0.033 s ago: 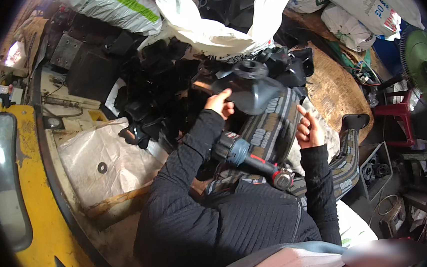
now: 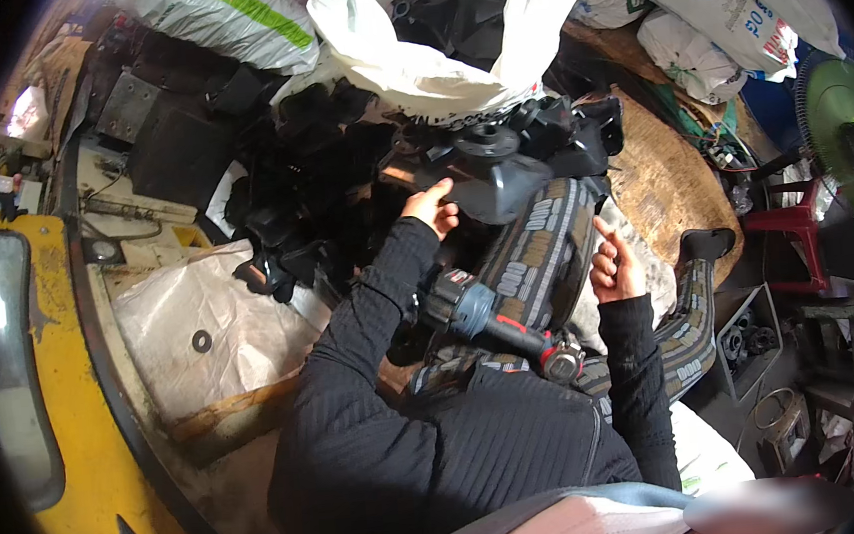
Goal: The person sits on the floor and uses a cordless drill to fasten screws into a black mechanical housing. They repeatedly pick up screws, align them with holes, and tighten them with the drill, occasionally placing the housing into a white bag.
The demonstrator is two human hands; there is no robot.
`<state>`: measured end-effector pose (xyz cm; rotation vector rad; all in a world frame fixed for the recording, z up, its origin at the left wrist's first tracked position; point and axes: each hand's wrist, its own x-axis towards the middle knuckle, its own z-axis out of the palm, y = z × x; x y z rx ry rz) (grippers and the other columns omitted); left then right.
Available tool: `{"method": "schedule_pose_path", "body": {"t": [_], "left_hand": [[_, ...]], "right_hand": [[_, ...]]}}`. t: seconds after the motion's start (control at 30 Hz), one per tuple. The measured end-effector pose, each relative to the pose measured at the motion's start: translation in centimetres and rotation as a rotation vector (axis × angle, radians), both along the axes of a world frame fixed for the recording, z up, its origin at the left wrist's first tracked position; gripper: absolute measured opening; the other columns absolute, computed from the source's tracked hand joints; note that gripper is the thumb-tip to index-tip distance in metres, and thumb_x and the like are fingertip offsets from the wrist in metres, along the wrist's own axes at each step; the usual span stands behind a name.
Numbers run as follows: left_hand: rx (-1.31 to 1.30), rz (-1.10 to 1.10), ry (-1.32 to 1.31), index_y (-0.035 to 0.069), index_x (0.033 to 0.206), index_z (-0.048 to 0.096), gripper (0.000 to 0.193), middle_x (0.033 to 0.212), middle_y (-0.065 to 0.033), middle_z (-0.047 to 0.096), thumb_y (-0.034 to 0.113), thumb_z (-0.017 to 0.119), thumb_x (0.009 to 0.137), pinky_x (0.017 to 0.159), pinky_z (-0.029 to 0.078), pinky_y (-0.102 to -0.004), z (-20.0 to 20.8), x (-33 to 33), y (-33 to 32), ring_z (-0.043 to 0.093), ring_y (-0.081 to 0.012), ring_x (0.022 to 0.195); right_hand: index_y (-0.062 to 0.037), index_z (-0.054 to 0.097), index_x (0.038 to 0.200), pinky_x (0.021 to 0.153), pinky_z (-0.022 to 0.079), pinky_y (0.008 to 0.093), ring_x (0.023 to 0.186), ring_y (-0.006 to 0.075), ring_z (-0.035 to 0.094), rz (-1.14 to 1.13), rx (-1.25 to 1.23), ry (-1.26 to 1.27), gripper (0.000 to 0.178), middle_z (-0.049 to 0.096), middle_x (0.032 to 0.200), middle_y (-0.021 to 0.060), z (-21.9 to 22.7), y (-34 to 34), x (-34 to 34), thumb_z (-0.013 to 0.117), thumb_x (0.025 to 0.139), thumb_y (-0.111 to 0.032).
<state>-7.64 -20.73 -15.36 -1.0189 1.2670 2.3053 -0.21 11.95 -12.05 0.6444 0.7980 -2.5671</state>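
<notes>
My left hand grips the left edge of a black moulded part with a round ribbed collar on top. The part is held over my left thigh, in patterned trousers. Off to the right, my right hand hovers over a pale cloth, index finger stretched forward and the other fingers curled in. Whatever those curled fingers may hold is hidden. Across my lap lies a blue-black cordless power tool with red trim, touched by neither hand.
A white sack of black parts stands ahead, with a heap of similar parts to its left. A black ring lies on a pale sheet at left, beside a yellow machine. A green fan and red stool stand right.
The black moulded part has shifted slightly left and tilted a little in my left hand. My right hand has kept nearly the same place and pose.
</notes>
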Motion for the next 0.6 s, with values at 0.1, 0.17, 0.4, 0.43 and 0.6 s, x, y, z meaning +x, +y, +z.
{"method": "schedule_pose_path", "body": {"t": [0.1,0.17,0.4,0.43,0.6], "left_hand": [[-0.126,-0.082,0.028,0.004,0.094,0.059,0.025,0.077,-0.0092,0.066,0.027,0.067,0.090,0.046,0.051,-0.0312,-3.5,-1.2,-2.4,0.065,-0.0187,0.061],[-0.282,-0.560,-0.068,0.000,0.106,0.059,0.032,0.086,-0.0157,0.070,0.030,0.062,0.093,0.050,0.052,-0.0312,-1.4,-2.0,-1.7,0.069,-0.0214,0.067],[-0.993,-0.376,1.039,0.004,0.110,0.064,0.021,0.078,-0.0021,0.064,0.017,0.057,0.096,0.065,0.050,-0.0246,18.2,-13.7,0.6,0.059,-0.0081,0.071],[-1.224,-0.368,1.113,0.004,0.112,0.064,0.027,0.083,-0.0048,0.067,0.024,0.058,0.095,0.069,0.051,-0.0263,18.5,-18.7,-0.6,0.063,-0.0116,0.075],[-1.802,-0.936,0.327,-0.002,0.123,0.060,0.090,0.131,-0.0235,0.055,0.068,0.068,0.067,0.104,0.041,-0.0407,13.7,-32.3,2.2,0.052,-0.0352,0.123]], "right_hand": [[-0.0043,0.041,0.140,0.042,0.028,0.0169,0.056,0.0036,0.036,-0.049,-0.093,-0.091,0.047,0.042,0.074,-0.0073,-2.4,1.3,1.3,0.050,0.099,-0.026],[-0.0048,0.040,0.141,0.045,0.032,0.0170,0.065,0.0053,0.043,-0.130,-0.069,-0.090,0.048,0.047,0.080,-0.0054,-2.5,3.2,2.7,0.052,0.098,-0.022],[-0.0068,0.048,0.133,0.044,0.031,0.0185,0.059,0.0058,0.042,-0.385,-0.038,-0.236,0.040,0.046,0.073,-0.0057,-2.7,8.7,7.9,0.055,0.097,-0.023],[-0.0067,0.049,0.132,0.042,0.030,0.0185,0.056,0.0056,0.040,-0.366,-0.097,-0.204,0.039,0.043,0.071,-0.0058,-3.9,9.0,8.6,0.055,0.097,-0.023],[-0.0095,0.053,0.125,0.037,0.024,0.0185,0.048,0.0039,0.029,-0.485,-0.189,-0.218,0.033,0.032,0.061,-0.0076,-4.0,9.1,9.7,0.054,0.098,-0.029]]}}
